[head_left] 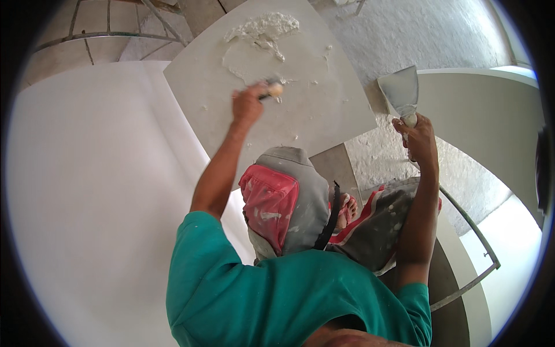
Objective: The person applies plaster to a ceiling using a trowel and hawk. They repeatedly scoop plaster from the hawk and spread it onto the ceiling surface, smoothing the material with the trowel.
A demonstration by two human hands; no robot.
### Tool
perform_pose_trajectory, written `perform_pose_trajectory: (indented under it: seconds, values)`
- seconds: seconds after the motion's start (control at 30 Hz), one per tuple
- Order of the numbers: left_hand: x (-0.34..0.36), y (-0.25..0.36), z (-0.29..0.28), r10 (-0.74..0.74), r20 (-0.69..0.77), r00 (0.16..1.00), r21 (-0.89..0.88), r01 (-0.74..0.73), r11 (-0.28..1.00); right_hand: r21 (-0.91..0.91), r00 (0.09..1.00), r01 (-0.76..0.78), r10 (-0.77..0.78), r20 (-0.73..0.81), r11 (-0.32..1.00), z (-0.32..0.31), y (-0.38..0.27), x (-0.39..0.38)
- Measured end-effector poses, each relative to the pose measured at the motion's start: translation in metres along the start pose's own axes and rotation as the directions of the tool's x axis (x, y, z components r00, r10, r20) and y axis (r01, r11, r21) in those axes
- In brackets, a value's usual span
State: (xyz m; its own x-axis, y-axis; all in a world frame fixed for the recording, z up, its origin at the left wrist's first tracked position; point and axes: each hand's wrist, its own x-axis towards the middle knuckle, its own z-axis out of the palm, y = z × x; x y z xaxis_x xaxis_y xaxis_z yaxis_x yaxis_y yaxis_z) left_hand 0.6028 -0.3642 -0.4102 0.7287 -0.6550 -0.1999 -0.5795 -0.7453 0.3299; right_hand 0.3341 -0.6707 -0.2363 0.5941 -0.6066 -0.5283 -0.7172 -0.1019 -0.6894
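My left hand point(247, 106) is closed on a blurred hand tool point(276, 89) with a tan rounded end and a dark part beside it; its exact kind is smeared by motion. It is over a flat grey board point(324, 113), close to a spread heap of white putty point(267, 30). To the right, my right hand point(421, 139) grips the pale handle of a broad putty knife point(401, 89). That knife's wide metal blade points up and away, just beyond the board's right corner, with white smears near its handle.
My legs in stained grey and red trousers point(303, 191) are just nearer than the board. A smooth white surface point(92, 191) fills the left side. Curved metal bars point(471, 225) stand at lower right, others point(110, 36) at far left. Rough whitish floor point(422, 34) lies at far right.
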Motion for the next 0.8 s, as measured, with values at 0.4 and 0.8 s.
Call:
perform_pose_trajectory:
  seconds: [0.4, 0.8]
  values:
    - [0.035, -0.047, -0.038, -0.32, -0.052, 0.946, 0.062, 0.322, 0.945, -0.024, 0.999, -0.047, 0.046, -0.021, 0.999, 0.004, -0.002, -0.004]
    - [0.091, -0.017, -0.047, -0.216, 0.12, 0.969, 0.051, 0.211, 0.976, -0.075, 0.989, 0.141, -0.144, -0.043, 0.987, 0.002, 0.01, -0.003]
